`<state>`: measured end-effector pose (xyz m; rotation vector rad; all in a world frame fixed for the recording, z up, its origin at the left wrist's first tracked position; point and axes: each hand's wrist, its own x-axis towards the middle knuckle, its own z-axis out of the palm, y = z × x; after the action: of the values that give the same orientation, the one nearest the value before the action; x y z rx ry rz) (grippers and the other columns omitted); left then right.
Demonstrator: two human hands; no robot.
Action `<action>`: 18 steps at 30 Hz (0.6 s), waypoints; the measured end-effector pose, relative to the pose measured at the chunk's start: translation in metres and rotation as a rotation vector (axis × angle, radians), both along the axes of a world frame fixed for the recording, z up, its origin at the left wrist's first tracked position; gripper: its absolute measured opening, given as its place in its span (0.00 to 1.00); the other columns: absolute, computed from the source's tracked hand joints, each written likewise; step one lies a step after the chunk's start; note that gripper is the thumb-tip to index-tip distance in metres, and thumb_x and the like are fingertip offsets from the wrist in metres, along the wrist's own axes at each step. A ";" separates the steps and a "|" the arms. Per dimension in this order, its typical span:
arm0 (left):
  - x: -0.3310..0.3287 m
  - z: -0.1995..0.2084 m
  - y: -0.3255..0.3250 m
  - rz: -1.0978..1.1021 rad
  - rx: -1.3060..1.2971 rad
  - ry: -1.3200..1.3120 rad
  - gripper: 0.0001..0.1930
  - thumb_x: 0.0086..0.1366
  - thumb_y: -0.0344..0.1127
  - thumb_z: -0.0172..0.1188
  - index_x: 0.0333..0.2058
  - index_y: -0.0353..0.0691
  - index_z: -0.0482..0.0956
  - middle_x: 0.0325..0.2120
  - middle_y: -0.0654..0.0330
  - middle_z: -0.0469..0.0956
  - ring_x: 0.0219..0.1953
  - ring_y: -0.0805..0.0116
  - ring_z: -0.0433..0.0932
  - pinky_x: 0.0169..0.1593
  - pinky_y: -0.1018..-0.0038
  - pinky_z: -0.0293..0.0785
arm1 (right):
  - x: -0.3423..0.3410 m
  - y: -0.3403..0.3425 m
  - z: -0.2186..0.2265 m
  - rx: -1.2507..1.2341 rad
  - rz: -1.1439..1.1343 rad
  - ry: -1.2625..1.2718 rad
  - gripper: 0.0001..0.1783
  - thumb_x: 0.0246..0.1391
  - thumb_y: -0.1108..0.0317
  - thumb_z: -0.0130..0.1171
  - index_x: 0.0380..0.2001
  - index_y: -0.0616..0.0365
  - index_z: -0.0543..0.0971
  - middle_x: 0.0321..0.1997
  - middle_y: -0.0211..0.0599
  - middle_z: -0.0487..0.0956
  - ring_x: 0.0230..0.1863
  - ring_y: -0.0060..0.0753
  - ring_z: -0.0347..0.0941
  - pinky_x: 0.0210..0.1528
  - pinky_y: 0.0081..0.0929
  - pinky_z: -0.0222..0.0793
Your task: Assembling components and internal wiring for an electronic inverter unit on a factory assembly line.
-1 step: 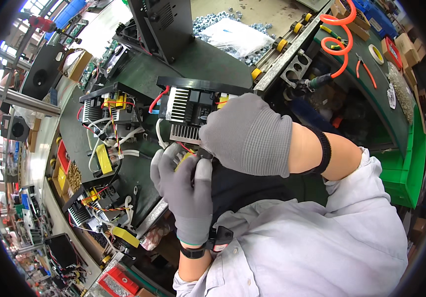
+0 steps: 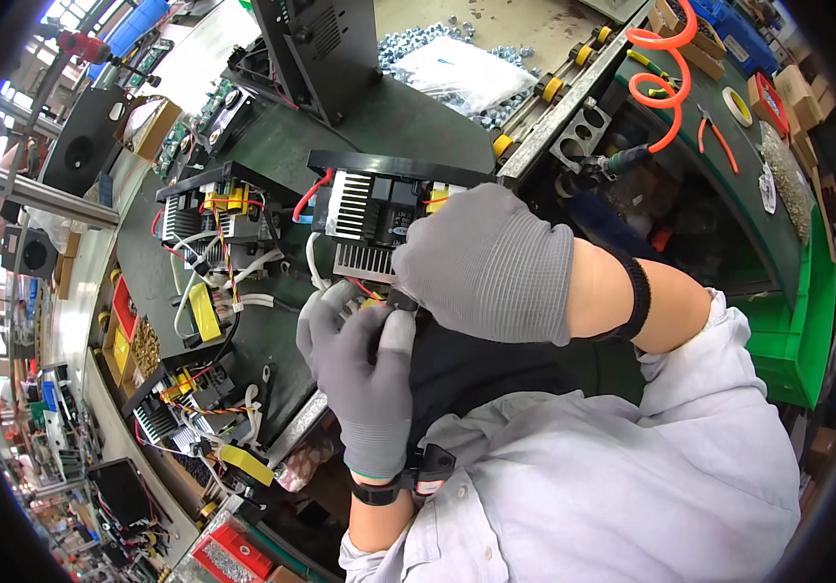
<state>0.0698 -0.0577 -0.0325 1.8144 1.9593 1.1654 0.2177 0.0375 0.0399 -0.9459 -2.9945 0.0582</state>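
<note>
Both my hands wear grey knitted gloves and meet at the near edge of a circuit board assembly (image 2: 376, 202), which has finned heat sinks, black components and a black panel along its far side. My left hand (image 2: 365, 374) is closed, thumb and fingers pinching a small dark part (image 2: 401, 301) beside red and yellow wiring. Curled into a fist, my right hand (image 2: 486, 267) presses close over the same spot. Whatever its fingers grip is hidden beneath the glove. A white cable (image 2: 314, 262) runs from the assembly down to my left fingertips.
Two similar wired assemblies (image 2: 219, 219) (image 2: 194, 398) lie at left. A tall black metal housing (image 2: 316, 58) stands behind. Beyond are loose metal nuts under a plastic bag (image 2: 467, 73). At right are a coiled orange hose (image 2: 676, 97), pliers (image 2: 719, 141) and a green bin (image 2: 787, 350).
My left hand has shifted very slightly at the near edge of the assembly. My right hand and the assemblies look the same.
</note>
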 end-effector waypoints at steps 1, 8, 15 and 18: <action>-0.003 0.001 0.000 0.006 -0.077 -0.239 0.09 0.54 0.33 0.64 0.32 0.36 0.79 0.44 0.51 0.74 0.51 0.51 0.67 0.56 0.60 0.59 | -0.002 0.000 0.003 -0.031 0.013 -0.055 0.08 0.48 0.64 0.56 0.23 0.55 0.81 0.22 0.37 0.79 0.24 0.40 0.79 0.27 0.32 0.75; -0.003 0.024 -0.021 0.022 0.000 -0.431 0.05 0.56 0.27 0.59 0.31 0.33 0.77 0.44 0.51 0.74 0.45 0.63 0.71 0.49 0.70 0.66 | 0.026 0.000 -0.005 -0.587 -0.130 0.688 0.14 0.54 0.66 0.53 0.39 0.64 0.79 0.27 0.47 0.80 0.27 0.39 0.79 0.32 0.31 0.73; 0.004 0.031 -0.015 -0.105 -0.129 -0.812 0.05 0.62 0.25 0.56 0.37 0.32 0.74 0.38 0.55 0.78 0.30 0.79 0.73 0.34 0.84 0.70 | 0.025 -0.016 -0.024 -1.119 -0.389 0.858 0.15 0.56 0.71 0.56 0.46 0.63 0.78 0.33 0.30 0.79 0.27 0.15 0.72 0.31 0.16 0.70; -0.002 0.023 -0.013 -0.113 -0.134 -0.703 0.07 0.59 0.24 0.59 0.37 0.31 0.76 0.36 0.59 0.78 0.32 0.78 0.74 0.38 0.82 0.71 | 0.025 -0.018 -0.023 -1.177 -0.404 0.928 0.16 0.56 0.71 0.57 0.47 0.65 0.78 0.34 0.31 0.79 0.27 0.14 0.71 0.31 0.16 0.69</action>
<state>0.0675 -0.0704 -0.0095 1.1932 1.4623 1.3523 0.2426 0.0195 0.0167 -1.0411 -1.6821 1.7644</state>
